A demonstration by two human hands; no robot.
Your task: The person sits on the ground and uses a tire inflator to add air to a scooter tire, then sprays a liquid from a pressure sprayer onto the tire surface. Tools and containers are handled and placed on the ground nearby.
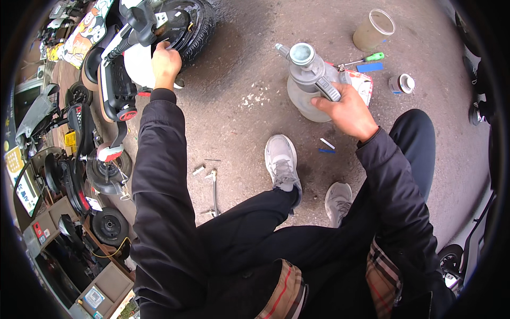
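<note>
Right hand (351, 112) clamped on sprayer (304, 95) by its handle, 1 o'clock; left hand (166, 65) by wheel (182, 25), 11 o'clock, grip unclear. Judgement: hold sprayer steady, nozzle (282, 50) toward 10 o'clock.

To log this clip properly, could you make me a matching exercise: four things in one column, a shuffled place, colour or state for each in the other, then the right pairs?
Things
1. Left hand
2. Right hand
3. Screwdriver
4. Plastic tub

Descriptions
A. Has a green handle
B. Gripping the grey sprayer
C. Murky and round-rimmed
D. Close beside the black wheel

Right pairs: 1-D, 2-B, 3-A, 4-C
</note>
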